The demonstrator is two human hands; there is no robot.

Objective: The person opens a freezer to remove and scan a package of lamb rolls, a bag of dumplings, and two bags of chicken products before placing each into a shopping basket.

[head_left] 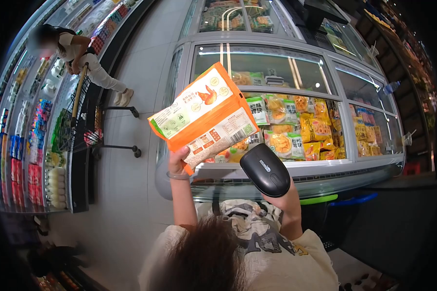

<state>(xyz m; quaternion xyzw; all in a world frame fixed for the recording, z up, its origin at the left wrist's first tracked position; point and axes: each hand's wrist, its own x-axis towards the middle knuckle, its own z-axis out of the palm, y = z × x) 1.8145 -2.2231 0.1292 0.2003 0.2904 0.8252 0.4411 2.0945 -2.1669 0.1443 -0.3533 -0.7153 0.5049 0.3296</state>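
My left hand [179, 159] grips an orange and white food bag [206, 114] by its lower left corner. The bag is tilted, with its printed side and a barcode [239, 135] facing up. In my right hand [287, 200] is a black handheld barcode scanner [264, 169], its rounded head pointing up and left. It sits just below the bag's lower right corner, apart from it in the picture. My fingers under the scanner are mostly hidden. Beyond both hands, several yellow and green food bags [315, 128] lie inside a chest freezer [267, 39].
On the left, a person [80, 53] stands by a shopping cart [77, 104] in front of stocked shelves [36, 145]. A grey tiled aisle [145, 63] runs between shelves and freezer. Green [318, 199] and blue handles [352, 200] show below the freezer's front edge, right of my arm.
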